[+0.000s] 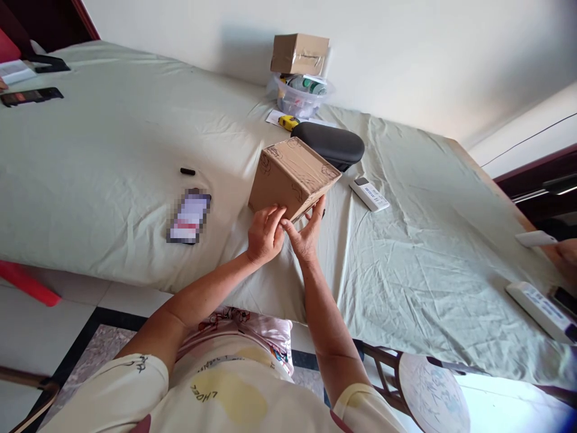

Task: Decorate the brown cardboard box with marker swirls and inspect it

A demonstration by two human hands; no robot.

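A brown cardboard box (282,180) with dark curly drawings near its corners stands tilted on the cloth-covered table in front of me. My left hand (265,234) has its fingers curled against the near lower edge of the box. At the box's lower right side, my right hand (306,234) grips it, thumb in front and fingers reaching around the edge. Both thumbs come close together at the near bottom corner. Beside the right fingertips a small dark tip (323,213) shows; what it belongs to is hidden.
Behind the box lie a black hard case (331,143) and a yellow tool (288,122). A plastic tub (297,102) carries another carton (300,54). To the right is a white power strip (369,194); to the left are a phone (189,216) and a black cap (188,171). Another person's hand (567,251) shows at the right edge.
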